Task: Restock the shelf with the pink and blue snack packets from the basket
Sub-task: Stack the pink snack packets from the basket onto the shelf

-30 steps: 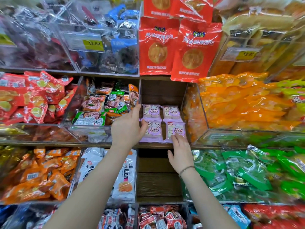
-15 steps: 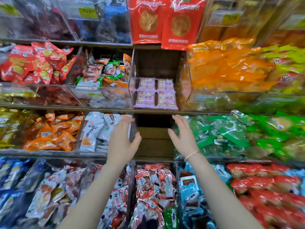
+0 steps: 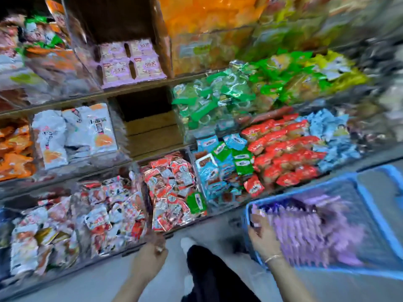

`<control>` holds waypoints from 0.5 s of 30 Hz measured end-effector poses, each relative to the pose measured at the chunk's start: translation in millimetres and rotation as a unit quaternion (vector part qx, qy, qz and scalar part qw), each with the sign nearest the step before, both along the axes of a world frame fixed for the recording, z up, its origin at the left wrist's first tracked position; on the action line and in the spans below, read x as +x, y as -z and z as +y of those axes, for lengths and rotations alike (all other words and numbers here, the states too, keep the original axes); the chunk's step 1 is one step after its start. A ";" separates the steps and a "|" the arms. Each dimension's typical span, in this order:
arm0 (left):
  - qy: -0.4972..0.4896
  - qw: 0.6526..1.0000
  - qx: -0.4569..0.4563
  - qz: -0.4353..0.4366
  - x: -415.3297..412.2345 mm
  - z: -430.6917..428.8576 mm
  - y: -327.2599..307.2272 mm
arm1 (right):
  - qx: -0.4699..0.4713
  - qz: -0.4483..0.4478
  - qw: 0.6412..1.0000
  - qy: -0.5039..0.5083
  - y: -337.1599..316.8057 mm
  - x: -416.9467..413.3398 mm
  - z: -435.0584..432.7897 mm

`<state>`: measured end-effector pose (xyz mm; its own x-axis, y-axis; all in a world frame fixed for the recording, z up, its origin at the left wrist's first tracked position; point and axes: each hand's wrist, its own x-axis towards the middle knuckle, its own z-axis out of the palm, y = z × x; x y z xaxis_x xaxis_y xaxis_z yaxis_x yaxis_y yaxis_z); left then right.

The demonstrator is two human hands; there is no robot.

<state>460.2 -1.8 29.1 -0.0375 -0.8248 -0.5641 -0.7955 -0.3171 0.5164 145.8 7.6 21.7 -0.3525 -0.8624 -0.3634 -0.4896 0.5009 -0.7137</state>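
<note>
Though smeared by motion, right hand (image 3: 262,233) at near-left corner of basket (image 3: 349,271) over pink packets (image 3: 305,232), left hand (image 3: 150,257) low before bottom shelf edge (image 3: 104,259), open floor (image 3: 91,284) around; neither grip tellable. Four shelved packets (image 3: 133,62) upper centre; basket cropped at right.

1. Bright, even light from overhead; colours vivid, no hard shadows.
2. Motion blur smears the whole frame, worst at right, where the basket (image 3: 349,272) and its purple packets (image 3: 305,232) streak.
3. Glare glints on foil packets (image 3: 172,192); wide-angle distortion tilts the shelf (image 3: 65,104) lines.
</note>
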 end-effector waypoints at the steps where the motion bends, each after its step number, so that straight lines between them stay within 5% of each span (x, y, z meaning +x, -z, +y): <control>1: 0.007 1.000 0.018 -0.002 -1.5 12.0 4.9 | 0.026 0.001 1.000 0.016 7.9 -9.2 20.1; 7: 0.050 0.997 0.060 0.004 -22.5 51.4 21.1 | 0.122 0.034 0.984 0.123 30.0 -58.8 104.5; 15: 0.010 0.997 0.070 0.032 -68.0 67.2 20.9 | 0.136 0.060 0.970 0.191 15.4 -135.7 104.4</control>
<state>392.2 65.4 8.2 -0.0930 -0.7363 -0.6702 -0.7689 -0.3745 0.5182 10.1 112.0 6.2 -0.6821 -0.5381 -0.4952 -0.3022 0.8241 -0.4792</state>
